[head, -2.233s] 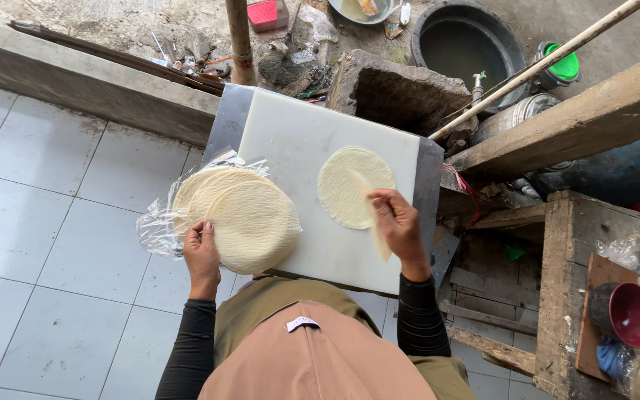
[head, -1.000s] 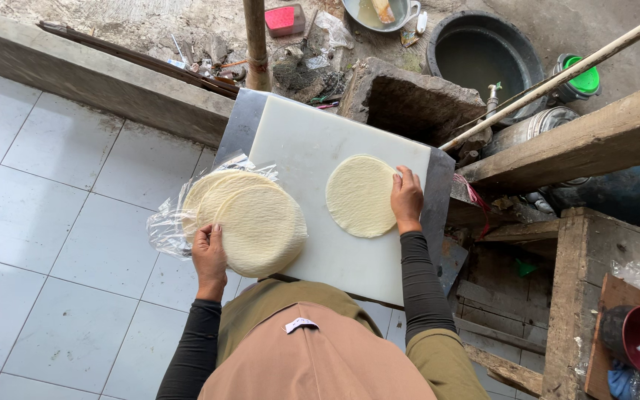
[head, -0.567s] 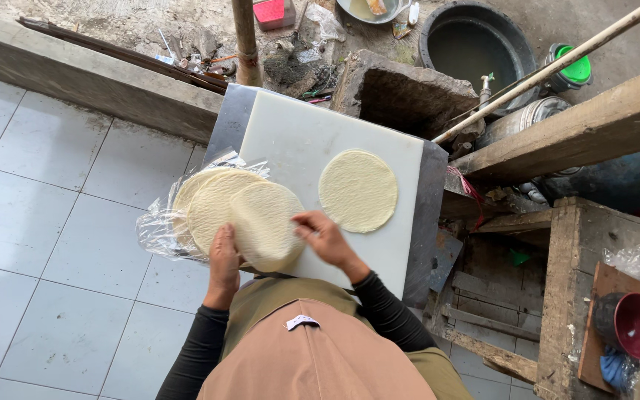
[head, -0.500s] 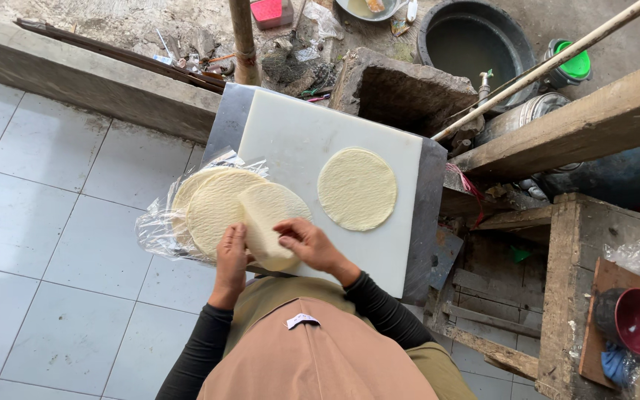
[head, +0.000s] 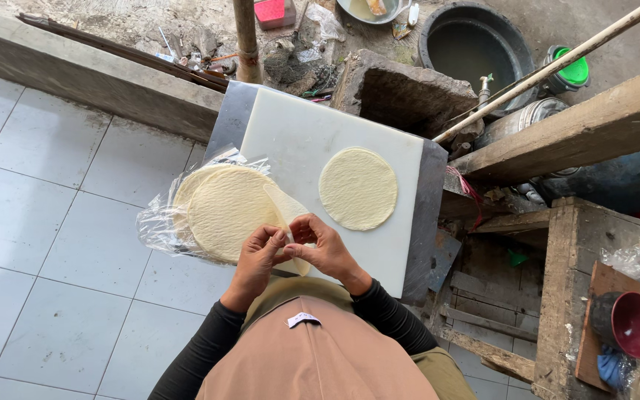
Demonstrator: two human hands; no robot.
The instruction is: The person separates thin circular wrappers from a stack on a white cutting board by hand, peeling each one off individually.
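A stack of thin round pale wrappers (head: 220, 207) rests on crinkled clear plastic (head: 158, 222) at the left edge of a white cutting board (head: 298, 133). One single round wrapper (head: 358, 187) lies flat on the board to the right. My left hand (head: 258, 255) and my right hand (head: 323, 248) meet at the near right rim of the stack, fingertips pinching a thin wrapper sheet (head: 287, 207) that is partly peeled up from the pile.
White floor tiles (head: 46, 207) spread to the left. Beyond the board are a concrete ledge (head: 98, 81), a wooden post (head: 246, 37), a stone block (head: 401, 92) and a dark basin (head: 472, 44). Wooden beams (head: 594, 126), a crate and a red cup (head: 635, 326) are at the right.
My right hand left the single wrapper on the board and came over to the stack. Both hands now pinch a sheet at the stack's near edge, lifting it.
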